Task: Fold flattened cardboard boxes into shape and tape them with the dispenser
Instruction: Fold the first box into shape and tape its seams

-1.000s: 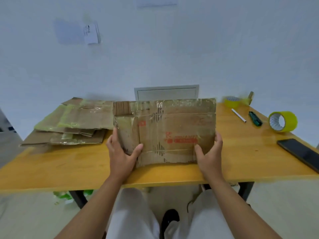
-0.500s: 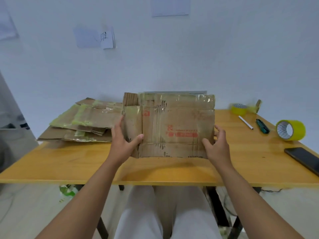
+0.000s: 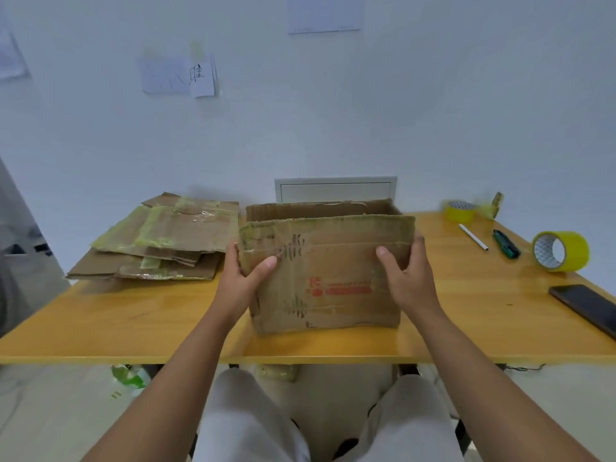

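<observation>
A worn brown cardboard box (image 3: 336, 261) with red print and old tape stands on the wooden table (image 3: 133, 321) in front of me, opened into a rectangular tube with its top open. My left hand (image 3: 243, 275) grips its left corner, thumb on the near face. My right hand (image 3: 406, 278) grips the right corner, thumb on the near face and fingers round the side. A pile of flattened cardboard boxes (image 3: 160, 245) lies at the back left. A yellow tape roll (image 3: 560, 251) stands on edge at the right; another tape roll (image 3: 461, 211) lies at the back right.
A white pen (image 3: 473, 237) and a green-black utility knife (image 3: 506, 244) lie between the tape rolls. A black phone (image 3: 586, 305) lies at the table's right edge. A white wall panel (image 3: 335, 188) is behind the box. My knees are under the table's near edge.
The flat box has been pushed open into a tube and now shows a far wall. Both hands have shifted up to its upper corners.
</observation>
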The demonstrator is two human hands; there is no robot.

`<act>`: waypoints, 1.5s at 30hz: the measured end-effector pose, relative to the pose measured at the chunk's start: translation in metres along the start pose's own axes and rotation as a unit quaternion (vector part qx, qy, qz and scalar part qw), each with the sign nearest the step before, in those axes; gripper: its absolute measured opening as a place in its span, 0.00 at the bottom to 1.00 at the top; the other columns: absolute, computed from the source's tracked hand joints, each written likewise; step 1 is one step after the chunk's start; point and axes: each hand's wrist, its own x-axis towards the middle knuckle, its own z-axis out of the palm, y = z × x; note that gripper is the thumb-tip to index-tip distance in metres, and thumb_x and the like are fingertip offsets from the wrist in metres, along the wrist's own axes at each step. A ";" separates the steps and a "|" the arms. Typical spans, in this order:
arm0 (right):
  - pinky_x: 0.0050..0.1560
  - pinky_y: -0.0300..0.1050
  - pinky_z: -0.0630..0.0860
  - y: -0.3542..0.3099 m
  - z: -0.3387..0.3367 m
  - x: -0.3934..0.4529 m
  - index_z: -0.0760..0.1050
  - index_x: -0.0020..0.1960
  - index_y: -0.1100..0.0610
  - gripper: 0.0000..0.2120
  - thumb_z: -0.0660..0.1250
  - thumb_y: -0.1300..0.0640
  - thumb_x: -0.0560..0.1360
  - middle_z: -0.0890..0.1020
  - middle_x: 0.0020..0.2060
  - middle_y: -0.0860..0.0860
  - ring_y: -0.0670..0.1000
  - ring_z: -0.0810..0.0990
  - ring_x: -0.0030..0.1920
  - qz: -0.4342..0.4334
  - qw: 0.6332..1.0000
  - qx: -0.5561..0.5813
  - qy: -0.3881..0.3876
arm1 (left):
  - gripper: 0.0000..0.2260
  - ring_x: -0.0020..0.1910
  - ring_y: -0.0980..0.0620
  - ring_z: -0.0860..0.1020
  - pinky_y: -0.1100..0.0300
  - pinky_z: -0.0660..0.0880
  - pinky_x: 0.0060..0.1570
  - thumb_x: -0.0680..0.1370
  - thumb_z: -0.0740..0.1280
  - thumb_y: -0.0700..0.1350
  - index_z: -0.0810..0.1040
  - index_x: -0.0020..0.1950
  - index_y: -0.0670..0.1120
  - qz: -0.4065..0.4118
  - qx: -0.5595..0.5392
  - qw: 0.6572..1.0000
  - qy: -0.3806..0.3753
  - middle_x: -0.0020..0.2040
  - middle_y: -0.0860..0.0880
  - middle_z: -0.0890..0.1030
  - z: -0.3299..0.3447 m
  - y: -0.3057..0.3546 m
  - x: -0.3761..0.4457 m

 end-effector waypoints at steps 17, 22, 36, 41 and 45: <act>0.44 0.30 0.69 -0.021 0.004 0.015 0.66 0.68 0.50 0.17 0.64 0.48 0.81 0.72 0.56 0.41 0.41 0.74 0.53 0.033 0.999 0.010 0.036 | 0.21 0.60 0.51 0.78 0.53 0.76 0.53 0.82 0.60 0.58 0.66 0.71 0.49 -0.027 -0.065 0.995 0.066 0.58 0.52 0.78 0.004 0.008 0.013; 0.44 0.33 0.70 -0.017 0.002 0.018 0.65 0.70 0.49 0.19 0.64 0.52 0.81 0.72 0.61 0.46 0.48 0.73 0.58 0.038 0.999 -0.002 0.030 | 0.24 0.58 0.50 0.79 0.53 0.76 0.50 0.80 0.62 0.54 0.62 0.77 0.58 -0.049 -0.078 0.993 0.078 0.63 0.50 0.76 0.002 0.005 0.022; 0.57 0.39 0.70 -0.022 0.003 0.027 0.76 0.65 0.48 0.14 0.60 0.58 0.82 0.76 0.63 0.44 0.46 0.73 0.64 0.055 0.998 -0.007 -0.037 | 0.08 0.31 0.66 0.75 0.63 0.72 0.37 0.82 0.62 0.43 0.78 0.57 0.48 -0.003 0.001 0.996 0.095 0.48 0.52 0.77 -0.001 0.017 0.021; 0.67 0.49 0.68 -0.024 0.003 0.026 0.77 0.63 0.46 0.12 0.59 0.51 0.82 0.72 0.60 0.44 0.46 0.69 0.64 0.050 0.993 -0.093 -0.046 | 0.13 0.32 0.66 0.74 0.62 0.71 0.40 0.84 0.58 0.56 0.78 0.57 0.52 0.013 0.045 0.992 0.118 0.41 0.52 0.76 0.005 0.014 0.015; 0.63 0.46 0.71 -0.030 0.000 0.026 0.78 0.64 0.48 0.14 0.63 0.51 0.81 0.76 0.58 0.42 0.44 0.72 0.60 0.050 0.993 -0.108 -0.009 | 0.10 0.40 0.60 0.76 0.62 0.72 0.42 0.82 0.63 0.54 0.79 0.56 0.51 0.004 -0.008 0.990 0.138 0.46 0.53 0.79 0.005 0.016 0.021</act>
